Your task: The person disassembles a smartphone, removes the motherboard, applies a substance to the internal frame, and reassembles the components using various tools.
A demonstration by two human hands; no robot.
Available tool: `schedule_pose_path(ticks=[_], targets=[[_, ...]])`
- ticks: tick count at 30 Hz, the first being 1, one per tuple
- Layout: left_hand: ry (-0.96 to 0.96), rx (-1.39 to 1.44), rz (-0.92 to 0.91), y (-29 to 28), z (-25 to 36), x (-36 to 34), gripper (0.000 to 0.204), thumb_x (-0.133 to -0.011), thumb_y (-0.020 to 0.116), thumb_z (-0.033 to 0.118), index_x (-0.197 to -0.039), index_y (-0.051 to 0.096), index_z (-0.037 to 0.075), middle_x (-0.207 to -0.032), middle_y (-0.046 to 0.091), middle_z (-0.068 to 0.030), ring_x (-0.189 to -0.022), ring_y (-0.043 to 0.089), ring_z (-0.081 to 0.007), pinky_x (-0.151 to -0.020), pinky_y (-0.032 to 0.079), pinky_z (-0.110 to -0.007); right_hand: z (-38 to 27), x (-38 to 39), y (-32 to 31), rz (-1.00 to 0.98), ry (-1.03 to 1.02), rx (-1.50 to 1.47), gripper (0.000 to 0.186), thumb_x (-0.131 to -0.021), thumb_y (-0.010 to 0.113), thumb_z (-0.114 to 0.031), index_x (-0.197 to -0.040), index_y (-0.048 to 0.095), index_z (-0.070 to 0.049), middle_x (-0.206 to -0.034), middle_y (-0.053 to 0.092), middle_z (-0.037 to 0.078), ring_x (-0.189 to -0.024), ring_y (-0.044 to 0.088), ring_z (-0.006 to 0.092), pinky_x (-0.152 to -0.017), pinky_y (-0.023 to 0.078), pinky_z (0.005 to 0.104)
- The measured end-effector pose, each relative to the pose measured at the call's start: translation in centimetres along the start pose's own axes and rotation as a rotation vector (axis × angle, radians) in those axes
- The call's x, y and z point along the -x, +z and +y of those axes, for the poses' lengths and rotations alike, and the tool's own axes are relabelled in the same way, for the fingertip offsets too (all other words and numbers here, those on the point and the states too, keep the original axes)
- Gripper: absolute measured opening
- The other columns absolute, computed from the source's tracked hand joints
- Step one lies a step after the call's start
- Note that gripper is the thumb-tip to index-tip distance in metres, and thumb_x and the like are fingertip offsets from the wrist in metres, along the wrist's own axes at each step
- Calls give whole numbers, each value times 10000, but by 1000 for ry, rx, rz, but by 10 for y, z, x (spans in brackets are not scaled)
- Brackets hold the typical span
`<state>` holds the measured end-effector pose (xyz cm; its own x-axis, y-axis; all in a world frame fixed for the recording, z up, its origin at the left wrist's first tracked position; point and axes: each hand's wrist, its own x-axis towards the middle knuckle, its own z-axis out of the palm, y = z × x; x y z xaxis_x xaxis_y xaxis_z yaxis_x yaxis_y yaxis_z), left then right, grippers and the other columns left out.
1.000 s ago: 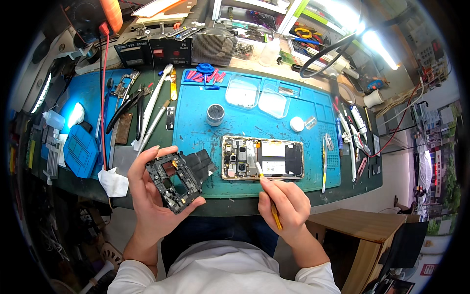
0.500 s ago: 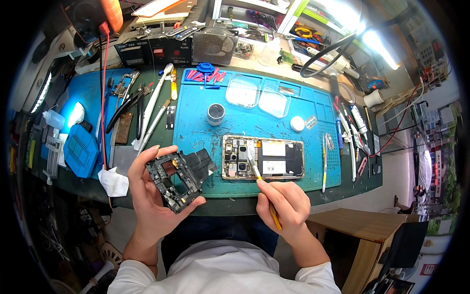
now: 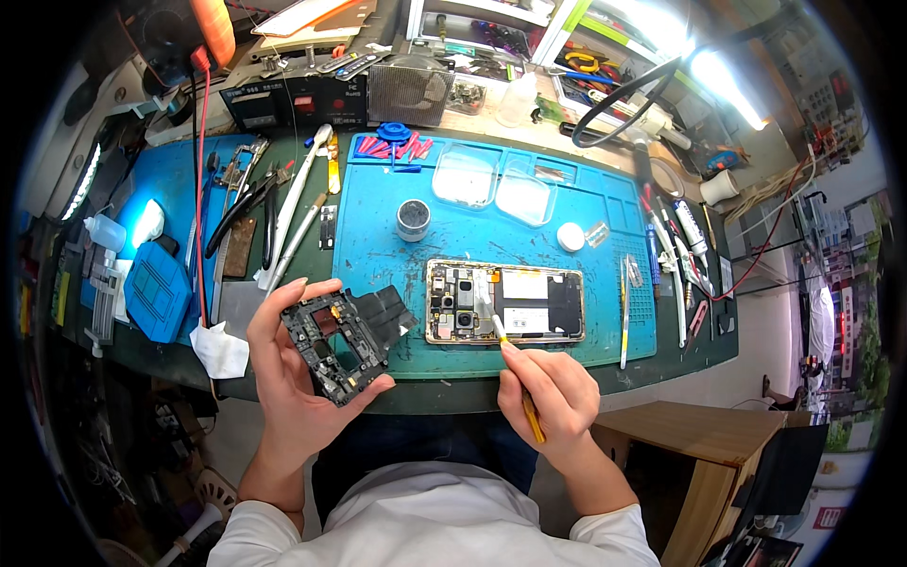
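Observation:
My left hand (image 3: 293, 387) grips a black perforated phone inner plate (image 3: 335, 350) with small components and a dark flap on its right, lifted over the mat's front left. An opened phone (image 3: 543, 302) lies on the blue silicone mat (image 3: 378, 269), showing camera modules and a battery. My right hand (image 3: 548, 406) is closed on a yellow-handled tool (image 3: 529, 411), its pale flat tip at the phone's middle, just right of the cameras; whether it touches is hard to tell. Above the phone stand a small metal cup (image 3: 413, 220) and a round white tub (image 3: 571, 236).
Two clear plastic trays (image 3: 524, 194) sit farther back. Pliers (image 3: 248, 217), white-handled tools (image 3: 293, 217) and a crumpled white cloth (image 3: 219, 352) lie left. More tools (image 3: 682, 283) and cables line the right. A lamp on a bent arm (image 3: 727, 90) hangs upper right; a wooden cabinet (image 3: 699, 430) stands lower right.
The yellow tool's tip has shifted slightly within the phone, left and then a little back right. The plate in my left hand barely moves; the phone sits marginally higher and further left in view.

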<state>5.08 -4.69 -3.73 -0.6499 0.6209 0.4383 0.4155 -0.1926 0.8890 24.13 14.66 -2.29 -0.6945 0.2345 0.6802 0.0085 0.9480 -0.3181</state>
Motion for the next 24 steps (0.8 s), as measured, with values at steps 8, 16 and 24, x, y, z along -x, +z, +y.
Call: schedule_pose_path(ticks=[8,16,24], targets=[[-15,14,0,1,0,0,1107,-700,1000,135,-1545,294,21,-1427,500,-217,-1273,569,-249,-1044,548,-366,0,1,-2,-26,-52,30,282,-797,803,-12,-1077,781,5,-863,706,63,-690,663,197,-590,518,302],[-25,17,-5,1,1,1,1107,-703,997,131,-1548,290,25,-1437,494,-217,-1275,566,-246,-1044,547,-363,0,1,-1,-22,-64,41,272,-807,797,-11,-1078,780,8,-861,702,69,-689,661,186,-586,518,301],[-8,-5,-3,1,0,0,1111,-697,1002,139,-1546,294,30,-1431,502,-215,-1274,565,-244,-1048,537,-358,1,-3,4,-22,16,14,370,-829,826,-21,-1189,744,1,-935,713,77,-690,656,201,-599,518,310]])
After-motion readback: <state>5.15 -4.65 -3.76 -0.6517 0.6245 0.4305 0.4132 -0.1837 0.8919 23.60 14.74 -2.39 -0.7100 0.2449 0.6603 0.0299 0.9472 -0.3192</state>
